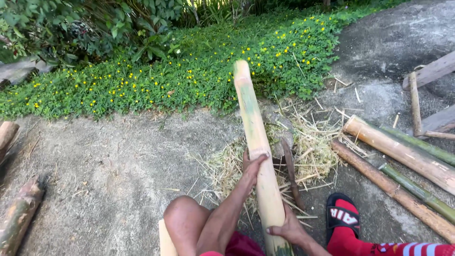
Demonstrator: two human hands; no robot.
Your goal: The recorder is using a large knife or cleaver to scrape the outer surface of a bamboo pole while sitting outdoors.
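Observation:
A long pale bamboo pole (256,137) with a green streak near its far end slants up and away from me. My left hand (252,163) grips it about midway, thumb over the top. My right hand (286,230) holds the pole lower down, close to my body. My bare left knee (182,215) sits to the left of the pole. A dark curved blade (291,173) lies on the ground just right of the pole, among shavings.
A heap of pale bamboo shavings (308,147) covers the ground ahead. Several bamboo poles (403,151) lie at the right. My right foot wears a red sock and black sandal (342,213). Logs (19,213) lie at the left. Green plants with yellow flowers (189,71) border the concrete.

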